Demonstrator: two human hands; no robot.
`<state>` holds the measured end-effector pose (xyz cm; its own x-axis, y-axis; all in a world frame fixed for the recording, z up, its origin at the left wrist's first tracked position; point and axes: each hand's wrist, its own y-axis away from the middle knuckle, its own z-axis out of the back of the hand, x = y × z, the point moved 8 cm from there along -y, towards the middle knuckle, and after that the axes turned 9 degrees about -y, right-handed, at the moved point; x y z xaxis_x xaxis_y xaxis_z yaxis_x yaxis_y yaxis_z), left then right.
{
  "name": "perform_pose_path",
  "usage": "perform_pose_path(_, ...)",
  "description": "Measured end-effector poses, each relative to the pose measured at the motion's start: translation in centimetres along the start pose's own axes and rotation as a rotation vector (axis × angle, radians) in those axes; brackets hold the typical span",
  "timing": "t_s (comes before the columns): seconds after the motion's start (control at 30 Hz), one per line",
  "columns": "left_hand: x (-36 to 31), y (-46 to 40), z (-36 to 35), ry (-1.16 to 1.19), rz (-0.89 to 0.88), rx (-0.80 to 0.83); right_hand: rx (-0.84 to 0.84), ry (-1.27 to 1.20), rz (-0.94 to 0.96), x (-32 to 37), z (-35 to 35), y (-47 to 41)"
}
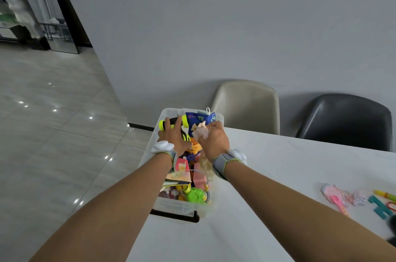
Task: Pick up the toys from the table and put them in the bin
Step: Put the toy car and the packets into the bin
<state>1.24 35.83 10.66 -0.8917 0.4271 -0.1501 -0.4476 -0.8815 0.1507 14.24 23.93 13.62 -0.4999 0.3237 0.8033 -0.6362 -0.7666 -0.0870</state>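
A clear plastic bin (171, 208) full of toys stands at the table's left edge. Over its far end my left hand (174, 137) grips a black toy with yellow-green wheels (173, 122). Beside it my right hand (214, 141) holds a small pale pink animal figure (200, 131) above the bin. Inside lie a blue cloth book (200, 118), a green toy (196, 195), a pink card (182, 166) and other pieces. On the table at the right edge rest a pink paddle toy (334, 195), a teal letter (380, 208) and a yellow-green stick (385, 194).
The white table (267, 176) stretches right of the bin. A beige chair (246, 107) and a black chair (347, 120) stand at its far side against the grey wall. Tiled floor lies to the left.
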Motion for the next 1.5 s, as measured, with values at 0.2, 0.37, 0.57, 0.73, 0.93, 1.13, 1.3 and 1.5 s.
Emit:
perform_pose_path(0.2,0.4,-2.6,-1.7,0.001,-0.067,0.057,0.118,0.137,-0.076,-1.9,-3.4,-2.3)
perform_pose_path(0.37,-0.4,-4.4,-3.1,0.032,-0.15,0.092,0.246,0.293,-0.175,-5.6,-5.4,-2.8)
perform_pose_path(0.57,-0.1,-6.2,-5.6,-0.022,-0.11,0.187,0.367,0.421,-0.124,-6.7,-7.2,-2.7)
perform_pose_path(0.73,0.7,-7.2,-6.7,-0.154,-0.133,0.29,0.383,0.442,-0.048,-6.4,-7.7,-2.4)
perform_pose_path(0.93,-1.1,-6.1,-3.7,-0.387,-0.187,0.027,0.31,0.368,0.018,-5.7,-6.6,-1.4)
perform_pose_path(1.13,-3.6,-4.7,-0.1,-0.274,-0.209,-0.109,0.151,0.231,0.036,-4.7,-2.1,-0.7)
perform_pose_path(1.3,-8.3,-2.0,0.8,-0.077,-0.297,-0.103,0.031,0.147,-0.003,-5.4,3.3,0.8)
perform_pose_path(1.5,-16.4,3.4,0.2,0.061,-0.485,-0.149,-0.083,0.151,-0.096,-8.8,9.6,4.2)
